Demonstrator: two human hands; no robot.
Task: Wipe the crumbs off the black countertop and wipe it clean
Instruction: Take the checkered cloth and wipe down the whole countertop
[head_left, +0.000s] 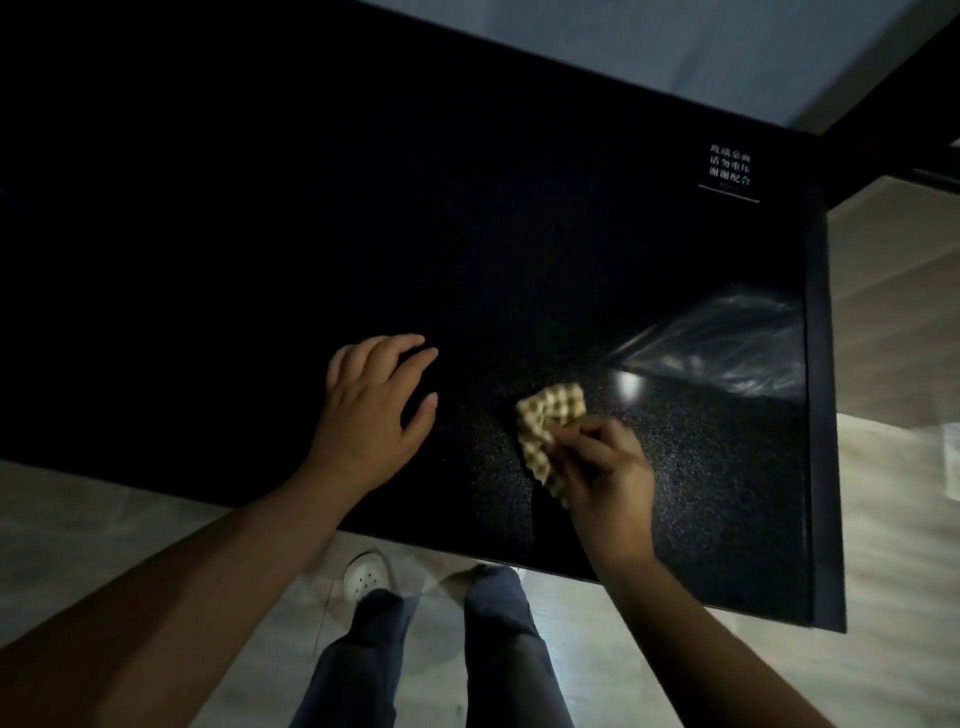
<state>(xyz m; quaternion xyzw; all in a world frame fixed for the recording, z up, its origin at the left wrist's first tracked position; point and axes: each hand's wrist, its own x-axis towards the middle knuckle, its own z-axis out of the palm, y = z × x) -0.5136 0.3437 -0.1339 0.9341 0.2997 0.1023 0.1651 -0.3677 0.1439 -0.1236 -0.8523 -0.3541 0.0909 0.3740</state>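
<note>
The black countertop (363, 208) fills most of the view, glossy and finely speckled near its front edge. My right hand (605, 478) pinches a yellow-and-green checked waffle cloth (548, 421) and holds it down on the surface near the front right. My left hand (374, 410) rests flat on the countertop to the left of the cloth, fingers spread and relaxed, holding nothing. In this dim light I cannot make out any crumbs.
A white printed notice (730, 169) sits at the far right corner of the top. A pale reflection (727, 343) shows on the glass at the right. The raised black right edge (823, 415) borders light flooring. My legs and a white shoe (366, 574) stand below the front edge.
</note>
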